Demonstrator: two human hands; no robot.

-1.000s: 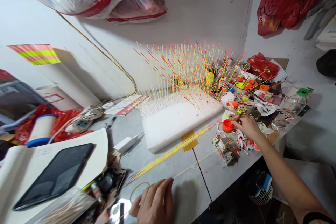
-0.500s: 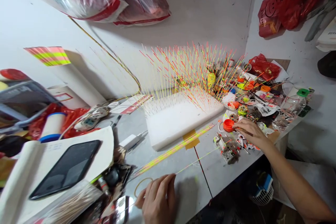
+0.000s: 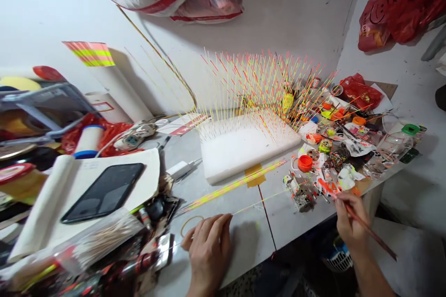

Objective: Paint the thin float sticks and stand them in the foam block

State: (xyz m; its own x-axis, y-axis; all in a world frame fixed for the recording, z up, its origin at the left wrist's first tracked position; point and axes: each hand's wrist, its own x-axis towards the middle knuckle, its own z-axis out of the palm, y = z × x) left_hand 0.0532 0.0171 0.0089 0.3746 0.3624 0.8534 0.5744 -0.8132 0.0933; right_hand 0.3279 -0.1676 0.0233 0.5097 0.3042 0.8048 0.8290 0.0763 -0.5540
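My left hand (image 3: 209,250) rests near the table's front edge, its fingers closed on a thin yellow stick (image 3: 265,203) that runs off to the right. A thin rubber ring (image 3: 190,225) lies just beyond those fingers. My right hand (image 3: 350,218) is shut on a slim brown paintbrush (image 3: 371,232), its tip near scraps of paint-stained paper (image 3: 327,186). An orange cap of paint (image 3: 305,163) stands above that hand. A white foam block (image 3: 247,146) bristles with several thin painted sticks (image 3: 265,83). A long taped strip of yellow and pink sticks (image 3: 233,185) lies in front of it.
Paint caps, stained papers and a plastic bottle with a green cap (image 3: 393,148) crowd the table's right end. A black phone (image 3: 102,192) lies on white paper at left, beside a power strip (image 3: 132,141). Plastic bags (image 3: 400,9) hang on the wall.
My right hand has moved from beside the orange cap down toward the table's near edge, with the brush now showing clearly. The view has shifted slightly, and my left hand has barely moved.
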